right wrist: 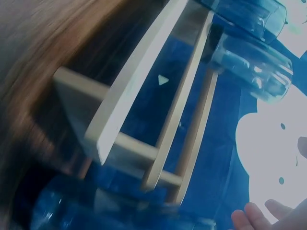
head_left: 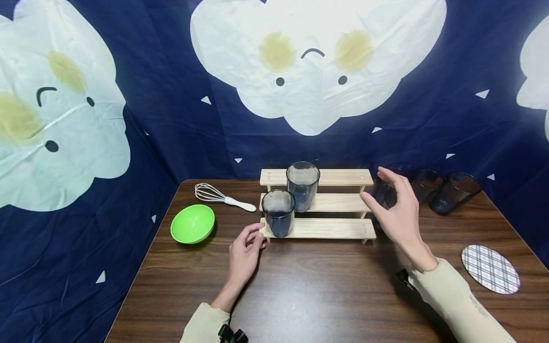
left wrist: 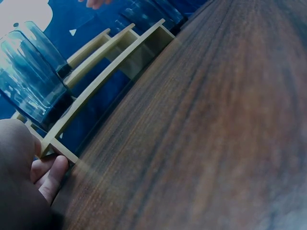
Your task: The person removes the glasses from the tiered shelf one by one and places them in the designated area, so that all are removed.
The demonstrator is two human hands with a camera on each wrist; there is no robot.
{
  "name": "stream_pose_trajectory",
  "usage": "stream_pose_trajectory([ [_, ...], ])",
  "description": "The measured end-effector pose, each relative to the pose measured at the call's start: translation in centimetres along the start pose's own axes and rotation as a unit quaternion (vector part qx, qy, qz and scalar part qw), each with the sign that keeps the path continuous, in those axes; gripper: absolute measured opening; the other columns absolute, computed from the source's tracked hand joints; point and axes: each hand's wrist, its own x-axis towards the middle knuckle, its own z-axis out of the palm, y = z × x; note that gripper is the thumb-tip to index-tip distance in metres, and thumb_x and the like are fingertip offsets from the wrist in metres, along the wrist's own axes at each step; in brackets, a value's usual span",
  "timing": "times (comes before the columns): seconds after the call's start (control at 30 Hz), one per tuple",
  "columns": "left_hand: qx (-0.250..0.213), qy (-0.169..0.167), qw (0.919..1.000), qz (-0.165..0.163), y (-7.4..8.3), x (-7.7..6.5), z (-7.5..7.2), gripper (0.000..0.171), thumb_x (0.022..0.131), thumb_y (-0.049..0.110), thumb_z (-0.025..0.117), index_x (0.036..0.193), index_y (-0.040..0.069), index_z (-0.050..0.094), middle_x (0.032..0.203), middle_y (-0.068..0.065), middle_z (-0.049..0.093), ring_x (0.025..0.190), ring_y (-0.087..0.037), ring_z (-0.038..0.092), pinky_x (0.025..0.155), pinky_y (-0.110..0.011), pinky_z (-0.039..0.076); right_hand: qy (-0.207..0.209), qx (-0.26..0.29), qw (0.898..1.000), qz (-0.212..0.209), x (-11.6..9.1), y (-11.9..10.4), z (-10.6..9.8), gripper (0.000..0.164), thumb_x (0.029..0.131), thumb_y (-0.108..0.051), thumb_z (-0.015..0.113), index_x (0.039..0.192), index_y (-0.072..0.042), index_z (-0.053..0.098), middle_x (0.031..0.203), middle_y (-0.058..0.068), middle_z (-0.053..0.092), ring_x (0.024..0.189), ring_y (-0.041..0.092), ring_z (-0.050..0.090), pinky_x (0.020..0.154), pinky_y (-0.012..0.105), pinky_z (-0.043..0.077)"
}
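A three-tier wooden rack (head_left: pixel 334 228) stands at the back of the table. One tinted drinking glass (head_left: pixel 279 216) is upright at the left end of its lowest shelf; a second tinted glass (head_left: pixel 302 188) stands on the middle shelf. My left hand (head_left: pixel 244 255) holds the left end of the lowest shelf, with fingertips by the rack's leg in the left wrist view. Raised beside the rack's right end, my right hand (head_left: pixel 401 214) holds nothing, thumb and fingers spread apart. It partly hides a dark glass (head_left: pixel 380 191) behind it.
More tinted glasses (head_left: pixel 454 193) stand at the back right. A checked round mat (head_left: pixel 491 269) lies on the right side of the table (head_left: pixel 300 295). On the left are a green bowl (head_left: pixel 193 224) and a white whisk (head_left: pixel 223 197). A blue cloth (head_left: pixel 171 95) hangs behind.
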Motion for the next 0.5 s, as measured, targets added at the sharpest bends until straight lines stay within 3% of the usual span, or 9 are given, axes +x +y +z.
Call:
stream_pose_trajectory([
  [0.1,-0.005,-0.003,0.9994,0.033,-0.5,0.0,0.0,0.021,0.108,0.0,0.069,0.127,-0.002,0.076,0.12,-0.024,0.08,0.099,-0.019,0.081,0.08,-0.029,0.071,-0.015,0.004,1.0,-0.002,0.0,-0.5,0.6,0.07,0.089,-0.007,0.093,0.153,-0.007,0.065,0.143,0.016,0.068,0.133,0.029,0.059,0.111,0.015,0.04],
  [0.27,-0.005,0.002,0.9974,0.071,-1.5,0.1,-0.1,0.018,0.108,0.006,0.071,0.125,0.002,0.077,0.116,-0.019,0.082,0.096,-0.011,0.08,0.076,-0.028,0.071,-0.037,0.013,0.999,-0.004,0.2,-1.4,1.6,0.07,0.089,-0.01,0.092,0.154,-0.011,0.064,0.144,0.014,0.067,0.137,0.032,0.059,0.113,0.023,0.042],
  [0.37,-0.007,0.0,0.9981,0.061,-1.3,0.1,-0.1,0.019,0.108,0.004,0.07,0.126,0.0,0.077,0.119,-0.021,0.081,0.097,-0.01,0.08,0.078,-0.028,0.071,-0.05,0.019,0.999,-0.005,0.4,-1.9,2.2,0.071,0.09,-0.011,0.092,0.155,-0.012,0.063,0.146,0.014,0.067,0.138,0.033,0.058,0.115,0.04,0.045],
  [0.5,-0.006,-0.003,0.9998,0.017,-0.3,0.0,-0.1,0.022,0.108,-0.001,0.068,0.128,-0.002,0.075,0.125,-0.022,0.08,0.1,-0.012,0.079,0.082,-0.029,0.071,-0.066,0.032,0.997,-0.005,1.1,-2.6,3.0,0.073,0.091,-0.014,0.092,0.158,-0.015,0.061,0.148,0.012,0.066,0.139,0.032,0.058,0.113,0.058,0.047],
])
